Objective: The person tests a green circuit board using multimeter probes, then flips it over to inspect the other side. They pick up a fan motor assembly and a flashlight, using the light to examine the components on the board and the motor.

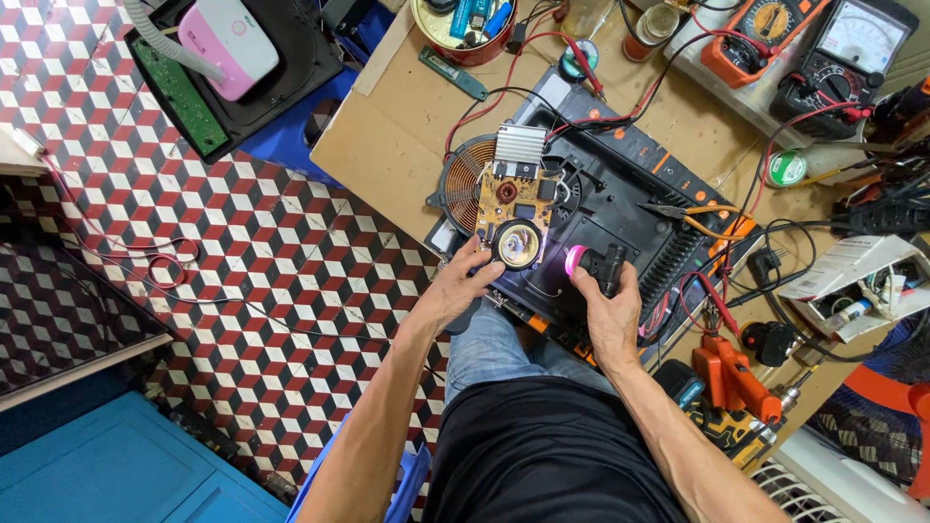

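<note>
A yellow circuit board with a silver heat sink and a round coil part lies over an opened black appliance shell, next to a copper induction coil. My left hand touches the board's near edge by the round part. My right hand grips a small black tool with a glowing pink tip, held over the shell.
A wooden workbench carries two multimeters, red and black leads, pliers with orange handles, a green solder spool, a red tin of parts and an orange drill. To the left is chequered floor.
</note>
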